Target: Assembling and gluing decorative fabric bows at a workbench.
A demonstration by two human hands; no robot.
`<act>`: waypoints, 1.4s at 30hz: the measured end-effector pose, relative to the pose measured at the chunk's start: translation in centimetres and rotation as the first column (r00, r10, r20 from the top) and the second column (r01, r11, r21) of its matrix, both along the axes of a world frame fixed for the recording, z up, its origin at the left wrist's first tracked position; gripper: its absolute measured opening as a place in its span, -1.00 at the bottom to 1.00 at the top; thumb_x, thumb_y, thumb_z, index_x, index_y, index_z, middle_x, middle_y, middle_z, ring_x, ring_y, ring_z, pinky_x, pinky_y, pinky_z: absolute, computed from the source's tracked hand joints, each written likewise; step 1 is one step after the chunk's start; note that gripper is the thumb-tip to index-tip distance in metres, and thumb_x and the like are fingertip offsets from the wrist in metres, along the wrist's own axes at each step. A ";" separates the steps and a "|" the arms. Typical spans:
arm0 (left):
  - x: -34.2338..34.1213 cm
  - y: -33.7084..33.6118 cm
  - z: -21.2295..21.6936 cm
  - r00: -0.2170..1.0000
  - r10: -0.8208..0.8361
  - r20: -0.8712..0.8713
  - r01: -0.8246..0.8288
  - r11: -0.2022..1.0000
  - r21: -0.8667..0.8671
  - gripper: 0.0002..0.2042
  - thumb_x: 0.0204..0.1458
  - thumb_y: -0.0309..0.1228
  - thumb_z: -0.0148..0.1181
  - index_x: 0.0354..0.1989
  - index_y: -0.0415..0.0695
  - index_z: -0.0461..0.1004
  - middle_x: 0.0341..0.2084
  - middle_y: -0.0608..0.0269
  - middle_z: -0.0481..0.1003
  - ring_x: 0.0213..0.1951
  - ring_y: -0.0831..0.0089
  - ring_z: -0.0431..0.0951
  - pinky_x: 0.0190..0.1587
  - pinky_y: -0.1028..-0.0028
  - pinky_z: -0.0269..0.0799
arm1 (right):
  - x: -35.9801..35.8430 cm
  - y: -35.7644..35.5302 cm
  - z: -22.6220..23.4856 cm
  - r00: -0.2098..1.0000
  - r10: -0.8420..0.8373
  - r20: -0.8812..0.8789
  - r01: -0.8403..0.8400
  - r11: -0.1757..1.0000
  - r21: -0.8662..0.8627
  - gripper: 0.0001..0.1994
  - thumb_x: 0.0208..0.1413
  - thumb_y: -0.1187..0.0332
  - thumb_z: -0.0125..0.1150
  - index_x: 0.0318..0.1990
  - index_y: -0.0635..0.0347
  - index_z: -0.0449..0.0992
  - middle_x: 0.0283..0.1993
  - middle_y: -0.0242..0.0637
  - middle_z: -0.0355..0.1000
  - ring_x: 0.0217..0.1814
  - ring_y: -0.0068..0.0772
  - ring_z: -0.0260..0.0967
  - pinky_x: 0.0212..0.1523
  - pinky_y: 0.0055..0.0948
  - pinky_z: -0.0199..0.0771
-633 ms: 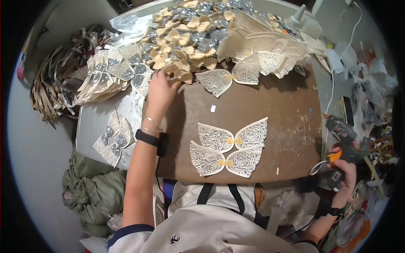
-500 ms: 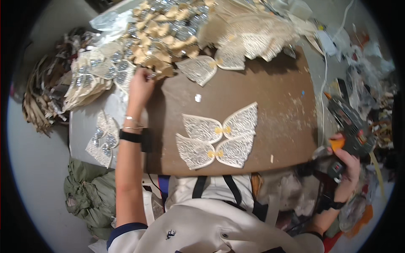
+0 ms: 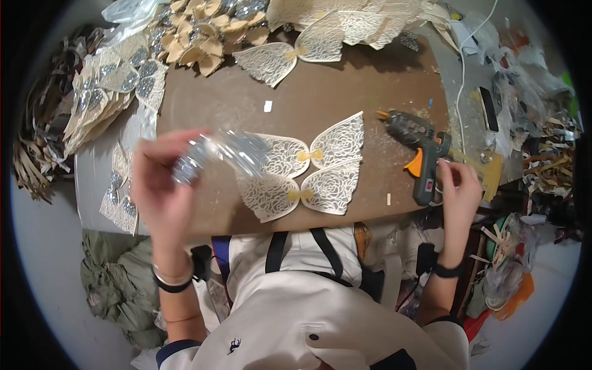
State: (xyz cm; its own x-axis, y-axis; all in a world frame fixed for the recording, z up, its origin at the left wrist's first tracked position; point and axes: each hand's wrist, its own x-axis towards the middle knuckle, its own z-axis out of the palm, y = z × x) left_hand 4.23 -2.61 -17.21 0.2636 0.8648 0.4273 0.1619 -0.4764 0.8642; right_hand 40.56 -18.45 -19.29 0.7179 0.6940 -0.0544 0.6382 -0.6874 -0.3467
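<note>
Blurred by motion, my left hand point(image 3: 161, 182) is closed on a shiny silver sequined piece point(image 3: 237, 151), held over the left side of the brown work board point(image 3: 394, 80). Beneath and beside it lie two cream lace wing-shaped pieces point(image 3: 336, 139), one above the other, each with a small yellow bow at its middle. On the board's right side a dark glue gun point(image 3: 425, 154) with an orange trigger rests, nozzle toward the far left. My right hand point(image 3: 462, 188) is beside its handle, fingers loosely curled and apart. Whether a fingertip still touches the handle is unclear.
At the far left are a heap of tan-backed silver pieces point(image 3: 203, 37) and stacked lace pieces with silver ornaments point(image 3: 98, 92). Another lace wing piece point(image 3: 271, 61) lies near the far edge. A phone point(image 3: 488, 109), a white cable point(image 3: 464, 55) and plastic bags are at right.
My left hand has come nearer from the far pile, bringing the silver sequined piece. My right hand has set the glue gun down on the board and loosened its hold. The view has shifted.
</note>
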 end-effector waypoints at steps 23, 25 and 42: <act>6.1 2.2 -6.2 0.961 -0.273 -0.048 0.155 0.675 -0.721 -0.76 -0.10 -0.43 0.42 -0.37 -0.31 0.50 -0.66 0.35 0.45 -0.59 0.66 0.39 -0.52 0.57 0.33 | -11.3 11.0 -1.5 0.444 0.336 -0.831 -0.137 0.942 0.308 -0.71 -0.05 0.53 0.34 -0.13 0.38 0.50 -0.40 -0.39 0.45 -0.39 -0.68 0.39 -0.36 -0.68 0.42; 6.5 2.9 -7.1 0.961 -0.238 -0.144 0.078 0.728 -0.682 -0.68 -0.07 -0.46 0.41 -0.18 -0.30 0.44 -0.65 0.45 0.39 -0.58 0.69 0.40 -0.53 0.63 0.37 | -11.3 11.7 -2.2 0.525 0.348 -0.777 -0.189 0.937 0.292 -0.71 -0.08 0.49 0.37 -0.16 0.38 0.52 -0.47 -0.39 0.44 -0.45 -0.66 0.37 -0.40 -0.64 0.39; 8.3 1.9 -7.5 0.830 -0.227 -0.509 -0.101 0.837 -0.538 -0.61 -0.21 -0.42 0.45 -0.31 -0.21 0.32 -0.64 0.08 0.47 -0.51 0.14 0.54 -0.40 0.28 0.42 | -10.6 12.6 -4.5 0.799 0.422 -0.429 -0.466 0.885 0.002 -0.68 -0.17 0.34 0.42 -0.27 0.29 0.48 -0.46 -0.09 0.43 -0.33 -0.04 0.45 -0.32 -0.21 0.38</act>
State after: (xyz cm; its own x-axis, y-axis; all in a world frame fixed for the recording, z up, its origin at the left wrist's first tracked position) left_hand 12.51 -0.69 -24.69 0.3660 0.8765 -0.3127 0.6560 -0.0047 0.7547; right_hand 29.97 -5.81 -23.78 0.2294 0.9059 -0.3560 0.6982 -0.4080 -0.5883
